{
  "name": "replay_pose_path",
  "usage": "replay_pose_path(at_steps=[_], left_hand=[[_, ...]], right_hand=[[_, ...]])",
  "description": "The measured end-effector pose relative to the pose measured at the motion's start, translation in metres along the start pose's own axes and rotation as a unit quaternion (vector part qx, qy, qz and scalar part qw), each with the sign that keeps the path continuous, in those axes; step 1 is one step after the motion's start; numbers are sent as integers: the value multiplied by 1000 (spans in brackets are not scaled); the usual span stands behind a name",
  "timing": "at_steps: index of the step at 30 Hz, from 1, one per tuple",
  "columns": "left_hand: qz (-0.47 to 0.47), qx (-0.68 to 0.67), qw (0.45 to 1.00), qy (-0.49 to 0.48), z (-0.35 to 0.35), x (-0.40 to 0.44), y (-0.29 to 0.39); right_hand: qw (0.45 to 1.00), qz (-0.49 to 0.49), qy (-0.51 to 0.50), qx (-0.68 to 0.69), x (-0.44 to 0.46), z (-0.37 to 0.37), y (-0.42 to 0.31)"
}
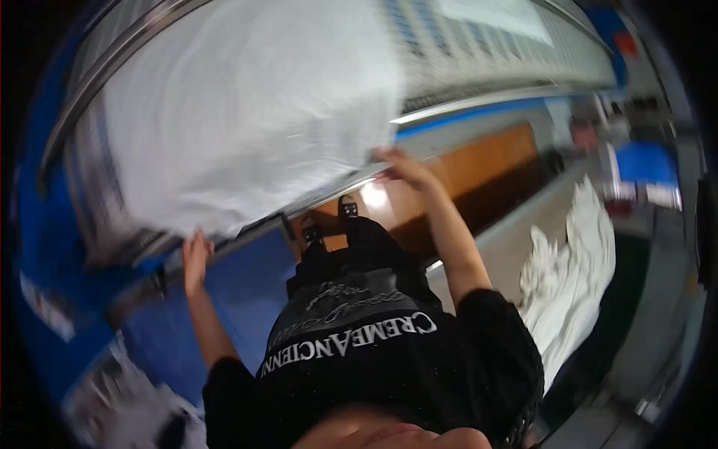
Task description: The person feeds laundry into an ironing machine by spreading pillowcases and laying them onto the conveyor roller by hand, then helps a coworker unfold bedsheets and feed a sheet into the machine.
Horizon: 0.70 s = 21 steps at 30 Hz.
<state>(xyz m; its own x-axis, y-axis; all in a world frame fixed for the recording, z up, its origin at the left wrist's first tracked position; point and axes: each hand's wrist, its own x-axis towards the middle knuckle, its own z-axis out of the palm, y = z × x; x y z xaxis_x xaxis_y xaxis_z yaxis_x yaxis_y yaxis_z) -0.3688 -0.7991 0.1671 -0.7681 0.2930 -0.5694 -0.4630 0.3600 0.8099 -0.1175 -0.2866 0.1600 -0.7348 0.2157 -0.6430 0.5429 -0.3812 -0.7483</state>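
Note:
A large white cloth (254, 112) lies spread over a striped surface with a metal rail along its front. My left hand (197, 260) is at the near left edge of the cloth, its fingers closed on the hem. At the near right corner, my right hand (404, 168) pinches the cloth edge beside the rail; motion blurs its fingertips. Both arms reach forward, with the hands well apart.
An orange-brown panel (490, 168) lies low beyond my right hand. Crumpled white fabric (572, 277) rests at the right, near a blue item (645, 162). More pale fabric (131, 404) is at the lower left, beside a blue surface (243, 299).

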Motion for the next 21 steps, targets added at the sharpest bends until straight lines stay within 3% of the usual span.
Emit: replay_pose_path(at_steps=[1,2,3,4,5,6,7,8,10,11,12,13,14,15,16,17,18,19,20,21], left_hand=[[-41,8,999,25,23,-8,19],[-80,-4,996,-34,-42,28,-30],[90,118,988,-42,-108,64,-74],[-24,-89,991,94,-103,35,-33],[108,205,970,71,-107,28,-16],[150,388,909,22,-121,38,3],[109,266,951,110,-130,46,5],[29,225,971,72,-167,82,-10],[11,211,978,-4,-159,104,12],[-20,185,981,-52,-132,116,20],[-53,161,980,-101,-98,128,28],[-87,133,977,-142,-67,136,31],[-121,107,970,-183,-34,144,36],[-157,81,959,-223,1,152,40],[-195,59,944,-258,33,157,48],[-234,38,927,-291,65,163,55],[-274,17,906,-322,97,169,64],[-318,-1,883,-346,119,172,76],[-362,-18,857,-366,141,175,90],[-406,-35,829,-384,159,182,106]], right_hand=[[996,59,-30,-53,26,10,23],[973,37,43,-226,44,20,32],[969,30,85,-231,55,25,16],[980,13,96,-176,63,39,9],[950,-48,178,-252,95,52,28],[951,-47,141,-271,96,60,17],[950,-75,153,-263,89,65,10],[947,-102,165,-256,83,62,6],[914,-31,240,-326,83,19,60],[925,43,283,-250,61,-14,77],[926,68,300,-217,79,-67,144],[910,95,374,-152,14,-88,120],[888,85,449,-39,17,-124,188],[876,122,460,78,-8,-150,217],[803,122,578,-78,-14,-168,275],[759,156,632,-4,-50,-185,270],[676,160,714,-81,-69,-201,292],[688,169,704,51,-112,-207,278],[611,180,762,118,-125,-229,322],[527,247,806,108,-167,-229,275]])
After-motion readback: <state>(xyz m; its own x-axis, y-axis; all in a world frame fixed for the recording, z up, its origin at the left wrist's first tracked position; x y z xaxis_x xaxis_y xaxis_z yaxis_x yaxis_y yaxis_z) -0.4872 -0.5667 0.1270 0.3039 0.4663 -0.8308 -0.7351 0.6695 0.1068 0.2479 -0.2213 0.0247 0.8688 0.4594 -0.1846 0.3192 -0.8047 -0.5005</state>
